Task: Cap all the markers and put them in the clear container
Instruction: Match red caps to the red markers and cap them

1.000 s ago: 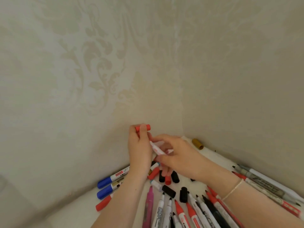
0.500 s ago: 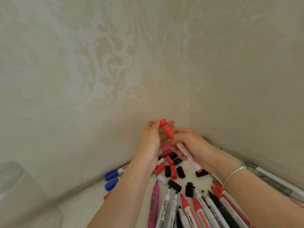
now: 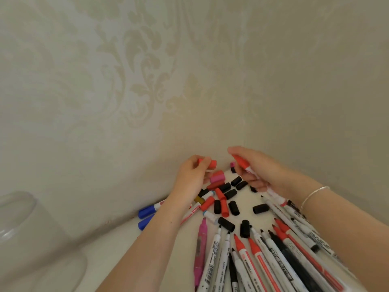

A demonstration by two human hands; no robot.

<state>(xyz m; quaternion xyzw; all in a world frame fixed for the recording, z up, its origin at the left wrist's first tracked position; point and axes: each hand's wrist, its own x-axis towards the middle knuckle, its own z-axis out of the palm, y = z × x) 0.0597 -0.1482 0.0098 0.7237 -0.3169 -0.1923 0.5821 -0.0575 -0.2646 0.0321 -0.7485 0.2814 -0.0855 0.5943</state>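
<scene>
Left hand (image 3: pixel 190 175) pinches red cap (image 3: pixel 209 163); right hand (image 3: pixel 257 167) grips red marker (image 3: pixel 244 164) apart.

Pale damask-patterned wallpaper (image 3: pixel 134 85) covers both corner walls behind a white tabletop (image 3: pixel 117 249).

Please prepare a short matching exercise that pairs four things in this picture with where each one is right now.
Things:
1. red cap
2. red marker
3. clear container
4. blue-capped markers

Places:
A. at the far left of the white surface, by the wall
B. held in the right hand
C. lying under the left forearm, next to the wall
D. pinched in the left hand

Pairs: 1-D, 2-B, 3-A, 4-C
</scene>
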